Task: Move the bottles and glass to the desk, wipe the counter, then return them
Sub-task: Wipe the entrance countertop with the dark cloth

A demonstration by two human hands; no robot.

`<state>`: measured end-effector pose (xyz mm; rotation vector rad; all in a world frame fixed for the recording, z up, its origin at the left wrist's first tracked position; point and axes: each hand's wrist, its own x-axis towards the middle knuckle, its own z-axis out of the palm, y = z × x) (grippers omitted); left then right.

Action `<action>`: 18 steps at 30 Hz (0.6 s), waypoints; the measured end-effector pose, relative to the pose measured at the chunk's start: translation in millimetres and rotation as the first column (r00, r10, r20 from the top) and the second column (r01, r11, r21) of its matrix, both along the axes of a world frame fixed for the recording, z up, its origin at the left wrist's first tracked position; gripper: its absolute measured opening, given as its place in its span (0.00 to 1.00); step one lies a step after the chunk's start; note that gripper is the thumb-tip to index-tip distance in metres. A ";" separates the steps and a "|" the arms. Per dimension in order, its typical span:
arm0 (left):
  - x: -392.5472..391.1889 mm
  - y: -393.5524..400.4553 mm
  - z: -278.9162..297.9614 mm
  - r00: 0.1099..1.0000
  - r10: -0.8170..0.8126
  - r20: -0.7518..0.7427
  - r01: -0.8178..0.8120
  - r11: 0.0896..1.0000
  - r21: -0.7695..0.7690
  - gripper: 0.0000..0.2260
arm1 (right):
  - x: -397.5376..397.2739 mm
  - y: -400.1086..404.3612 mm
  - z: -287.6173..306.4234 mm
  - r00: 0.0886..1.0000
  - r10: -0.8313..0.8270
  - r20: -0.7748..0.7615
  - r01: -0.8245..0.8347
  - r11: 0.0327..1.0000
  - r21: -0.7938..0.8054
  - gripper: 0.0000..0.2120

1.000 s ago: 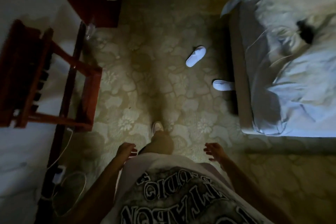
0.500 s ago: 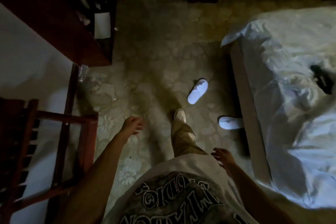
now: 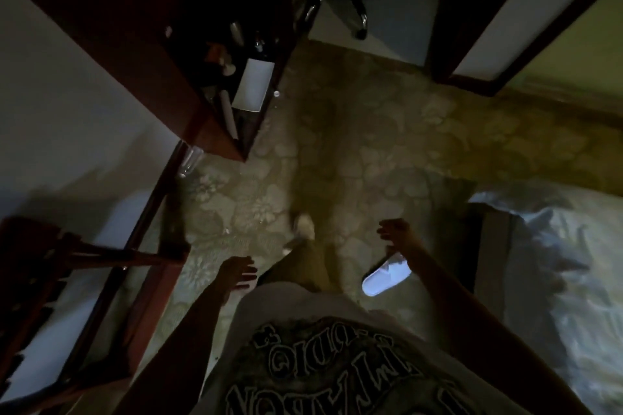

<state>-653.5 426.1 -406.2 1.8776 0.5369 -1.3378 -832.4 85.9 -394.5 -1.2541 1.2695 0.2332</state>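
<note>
Both arms hang forward and down in front of the body, bare to the elbows. The left hand (image 3: 237, 272) is low, close to the torso, fingers loosely spread and holding nothing. The right hand (image 3: 395, 231) reaches further forward, well apart from the left, fingers relaxed, slightly curled, and empty.
</note>
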 end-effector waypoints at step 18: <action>397.9 -478.2 49.9 0.904 -0.330 0.272 0.381 0.910 -0.165 0.10 | 279.4 -254.7 23.3 0.892 -0.437 0.118 0.431 0.900 0.068 0.06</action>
